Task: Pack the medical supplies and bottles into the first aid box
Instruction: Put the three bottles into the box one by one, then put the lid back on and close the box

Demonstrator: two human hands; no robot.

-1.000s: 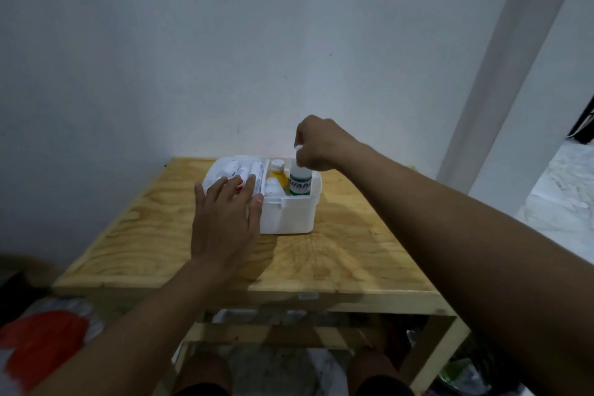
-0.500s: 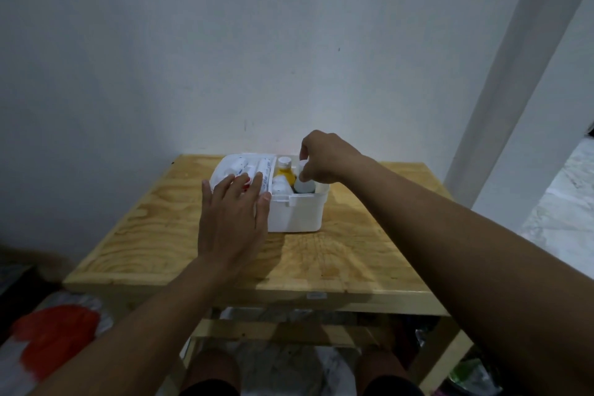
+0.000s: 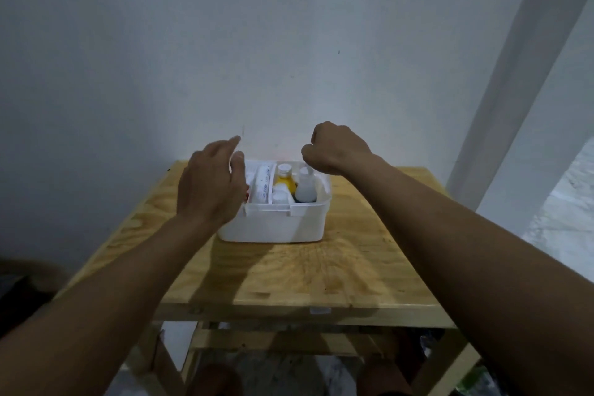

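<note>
A white first aid box (image 3: 276, 225) stands open on the wooden table (image 3: 289, 273). Inside it I see a yellow bottle with a white cap (image 3: 284, 179), a translucent white bottle (image 3: 305, 190), a small white-capped bottle (image 3: 279, 199) and white packets (image 3: 262, 185) on the left side. My left hand (image 3: 212, 185) hovers over the box's left part, fingers spread, holding nothing. My right hand (image 3: 334, 148) is above the box's far right corner, fingers curled loosely, with nothing visible in it.
A white wall stands right behind the table. A white post (image 3: 514, 90) rises at the right. Under the table are wooden rails (image 3: 289, 341) and my knees. A dark object lies on the floor at the left.
My right hand let go of the bottle, now standing in the box, and rose. My left hand lifted off the box's left side and moved up over it.
</note>
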